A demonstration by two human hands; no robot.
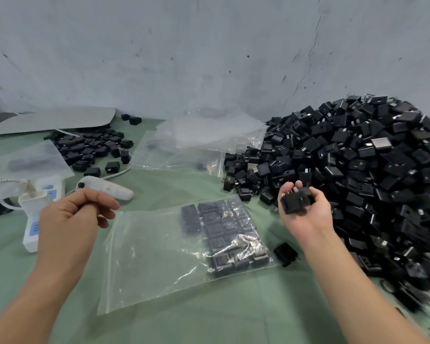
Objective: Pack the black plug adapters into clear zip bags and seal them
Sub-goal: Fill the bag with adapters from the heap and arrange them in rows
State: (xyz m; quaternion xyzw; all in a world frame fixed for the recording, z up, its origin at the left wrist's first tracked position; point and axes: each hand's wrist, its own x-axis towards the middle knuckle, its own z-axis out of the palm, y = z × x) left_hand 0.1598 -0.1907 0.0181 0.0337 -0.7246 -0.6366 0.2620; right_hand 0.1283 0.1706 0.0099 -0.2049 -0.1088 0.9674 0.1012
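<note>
left hand, lower left: fingers curled beside zip bag, grasp cannot be told. right hand, centre right: grasping black adapters. bag lies mid-frame on green surface, part filled.

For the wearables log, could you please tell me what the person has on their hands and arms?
Nothing is worn that the head view shows. The left hand and right hand are bare: no gloves, rings or tape. The left forearm and right forearm are bare too, down to the frame's edge: no sleeves, watch, wristband or cable.
</note>
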